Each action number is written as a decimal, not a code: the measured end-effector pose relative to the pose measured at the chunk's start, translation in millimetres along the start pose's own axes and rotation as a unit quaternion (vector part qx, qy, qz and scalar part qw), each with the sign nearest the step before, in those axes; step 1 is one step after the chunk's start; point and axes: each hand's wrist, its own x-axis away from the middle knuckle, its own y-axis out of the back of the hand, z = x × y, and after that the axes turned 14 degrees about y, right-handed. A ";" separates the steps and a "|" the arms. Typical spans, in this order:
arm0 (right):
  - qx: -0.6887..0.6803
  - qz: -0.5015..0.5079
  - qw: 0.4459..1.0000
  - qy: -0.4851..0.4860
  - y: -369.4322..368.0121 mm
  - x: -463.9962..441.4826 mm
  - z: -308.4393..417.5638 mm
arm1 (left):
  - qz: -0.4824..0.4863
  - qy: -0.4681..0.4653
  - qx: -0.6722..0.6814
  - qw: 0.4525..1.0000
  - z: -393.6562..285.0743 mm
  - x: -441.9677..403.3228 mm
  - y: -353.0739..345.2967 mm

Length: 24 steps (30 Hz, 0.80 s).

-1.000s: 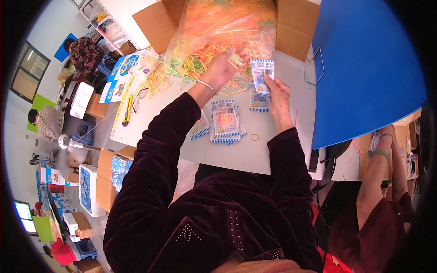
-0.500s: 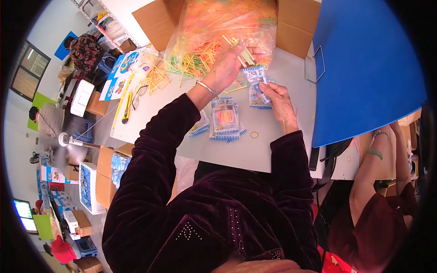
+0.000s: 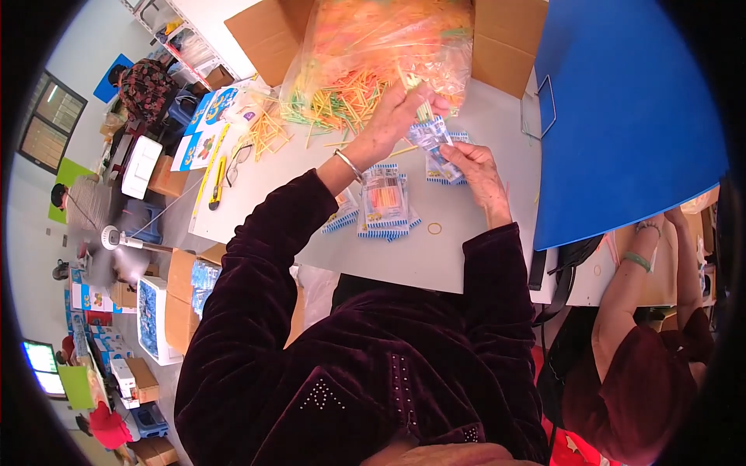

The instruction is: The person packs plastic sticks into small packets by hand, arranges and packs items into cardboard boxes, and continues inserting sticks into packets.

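My left hand (image 3: 395, 120) is closed around a small bundle of thin pale yellow-green sticks (image 3: 423, 111). The lower ends of the sticks are at the upper end of a clear plastic packet (image 3: 430, 135) with blue-and-white striped edges; whether they are inside it I cannot tell. My right hand (image 3: 475, 167) pinches that packet between thumb and fingers. Under it lie more packets of the same kind (image 3: 447, 175). Left of my right hand, a stack of packets (image 3: 383, 202) rests on the table, the top one showing coloured sticks inside.
Behind my hands, a cardboard box (image 3: 505, 46) holds a large clear bag (image 3: 388, 39) and loose coloured sticks (image 3: 334, 101). On the left lie a yellow cutter (image 3: 217, 183) and glasses (image 3: 238, 165). A rubber band (image 3: 434, 228) lies in front. A blue panel (image 3: 629, 124) stands right, beside another person's arm (image 3: 629, 287).
My left hand has turned slightly and brought the sticks down against the packet's upper end. The packet in my right hand now tilts to the left.
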 end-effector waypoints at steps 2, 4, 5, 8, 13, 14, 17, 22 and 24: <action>-0.035 -0.027 0.999 0.006 1.1 1.9 2.6 | -0.006 0.002 0.014 1.000 2.5 -0.8 5.8; -0.033 -0.022 0.999 0.008 2.6 1.6 -0.1 | -0.014 0.004 0.029 0.999 2.3 0.7 4.9; -0.031 -0.016 0.999 0.010 2.8 1.2 -1.4 | -0.008 0.008 0.038 0.999 2.0 3.4 1.7; -0.028 -0.002 1.000 0.012 2.5 1.2 -2.4 | -0.001 -0.003 -0.049 0.999 12.6 -2.2 8.7; -0.002 0.016 1.000 0.000 2.3 1.8 5.7 | 0.030 -0.007 -0.082 0.996 8.3 2.6 3.0; 0.028 0.024 0.999 0.006 2.1 2.4 6.4 | 0.029 -0.006 -0.090 0.996 6.6 3.1 1.7; -0.044 0.003 0.999 0.014 0.2 2.4 4.3 | 0.035 0.004 -0.075 0.997 7.1 6.8 -1.8; -0.053 -0.015 0.998 0.024 -0.6 3.6 1.4 | 0.059 0.059 0.012 0.996 11.8 9.9 -6.5; -0.053 -0.016 0.998 0.031 -2.4 3.6 1.3 | 0.074 0.059 0.002 0.995 15.2 7.9 -2.3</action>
